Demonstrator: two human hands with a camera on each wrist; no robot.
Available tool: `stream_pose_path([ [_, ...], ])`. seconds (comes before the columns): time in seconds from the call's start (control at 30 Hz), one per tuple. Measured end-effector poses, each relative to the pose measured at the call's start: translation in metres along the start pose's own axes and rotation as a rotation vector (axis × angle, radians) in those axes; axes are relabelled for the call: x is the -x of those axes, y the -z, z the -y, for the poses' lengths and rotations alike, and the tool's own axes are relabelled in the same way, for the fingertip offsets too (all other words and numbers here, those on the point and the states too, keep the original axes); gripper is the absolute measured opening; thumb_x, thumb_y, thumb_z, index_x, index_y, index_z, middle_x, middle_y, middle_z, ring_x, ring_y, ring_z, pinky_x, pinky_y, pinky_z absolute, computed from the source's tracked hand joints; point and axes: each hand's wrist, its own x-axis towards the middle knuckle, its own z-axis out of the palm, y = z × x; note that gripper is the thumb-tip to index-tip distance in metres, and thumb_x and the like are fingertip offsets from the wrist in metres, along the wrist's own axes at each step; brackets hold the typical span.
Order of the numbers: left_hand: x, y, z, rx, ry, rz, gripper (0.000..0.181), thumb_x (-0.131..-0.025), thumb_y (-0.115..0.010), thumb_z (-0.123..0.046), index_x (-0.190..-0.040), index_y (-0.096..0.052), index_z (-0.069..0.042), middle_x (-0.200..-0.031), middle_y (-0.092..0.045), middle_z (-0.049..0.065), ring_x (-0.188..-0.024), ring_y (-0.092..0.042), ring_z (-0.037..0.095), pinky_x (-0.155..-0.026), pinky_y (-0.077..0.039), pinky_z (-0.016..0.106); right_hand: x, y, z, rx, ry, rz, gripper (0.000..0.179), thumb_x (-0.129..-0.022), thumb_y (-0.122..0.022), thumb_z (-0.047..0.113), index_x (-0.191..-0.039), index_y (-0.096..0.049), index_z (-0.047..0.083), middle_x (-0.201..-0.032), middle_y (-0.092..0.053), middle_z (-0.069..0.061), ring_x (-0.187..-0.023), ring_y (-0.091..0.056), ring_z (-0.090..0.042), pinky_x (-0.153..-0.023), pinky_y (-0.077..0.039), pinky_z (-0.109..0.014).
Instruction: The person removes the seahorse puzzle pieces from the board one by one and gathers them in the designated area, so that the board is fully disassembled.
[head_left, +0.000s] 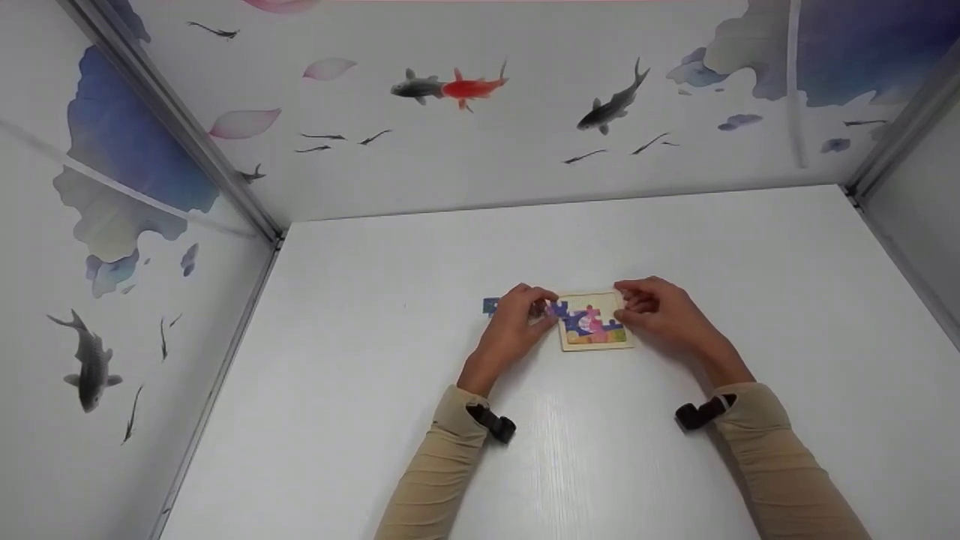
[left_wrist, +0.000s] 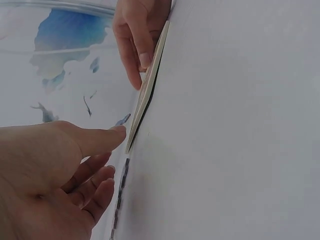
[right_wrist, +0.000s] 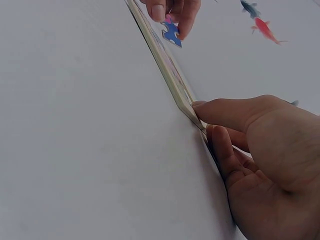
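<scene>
A square wooden puzzle tray [head_left: 598,347] lies on the white table, partly filled with blue, pink, orange and green jigsaw pieces; its upper part shows pale bare wood. My left hand [head_left: 514,322] pinches a blue and purple jigsaw piece [right_wrist: 171,35] between thumb and fingers, just above the tray's left edge. With thumb and fingers, my right hand [head_left: 671,319] holds the right edge of the tray, as the right wrist view also shows. Left of the tray, partly hidden by my left hand, are blue loose pieces [head_left: 490,305] on the table.
The white tabletop [head_left: 360,390] stretches around the tray. Behind it stands a white wall panel [head_left: 510,165] printed with fish and petals, and another panel [head_left: 45,247] rises at the left. Each sleeve cuff carries a black wrist device [head_left: 491,424].
</scene>
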Motion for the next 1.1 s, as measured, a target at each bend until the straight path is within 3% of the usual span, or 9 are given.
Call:
stream_pose_path([
  [0.3,0.007,0.017,0.014,-0.045,0.014,0.038,0.031,-0.098,-0.080,-0.017,-0.129,-0.077,-0.011,-0.115,-0.071,0.005,-0.109,-0.061,0.020,-0.102,-0.048,0.036,0.000,0.000,0.000,-0.006,0.016,-0.011,0.058,-0.099,-0.081,0.025,-0.152,-0.062,0.011,-0.128,-0.065,-0.014,-0.111,-0.066,-0.026,-0.089,-0.046,-0.005],
  [0.5,0.010,0.026,0.015,-0.007,0.055,0.075,0.035,-0.097,-0.082,-0.018,-0.131,-0.077,-0.013,-0.115,-0.070,0.002,-0.111,-0.059,0.019,-0.102,-0.051,0.037,0.001,0.002,0.001,-0.006,0.008,-0.008,0.058,-0.100,-0.080,0.028,-0.153,-0.062,0.013,-0.128,-0.065,-0.013,-0.113,-0.066,-0.027,-0.090,-0.046,-0.005],
  [0.8,0.012,0.027,0.015,-0.032,0.099,0.087,0.048,-0.096,-0.085,-0.024,-0.141,-0.071,-0.018,-0.122,-0.070,0.000,-0.115,-0.057,0.018,-0.105,-0.050,0.037,0.001,0.002,-0.002,0.004,0.000,-0.015,0.056,-0.101,-0.080,0.029,-0.152,-0.063,0.014,-0.127,-0.065,-0.012,-0.112,-0.066,-0.027,-0.089,-0.046,-0.005],
  [1.1,0.013,0.026,0.017,-0.047,0.104,0.083,0.042,-0.097,-0.084,-0.021,-0.137,-0.073,-0.016,-0.118,-0.073,-0.001,-0.112,-0.058,0.017,-0.104,-0.051,0.037,-0.001,0.000,-0.001,0.002,0.004,-0.012,0.057,-0.100,-0.080,0.029,-0.152,-0.063,0.014,-0.127,-0.066,-0.013,-0.111,-0.066,-0.027,-0.089,-0.046,-0.005],
])
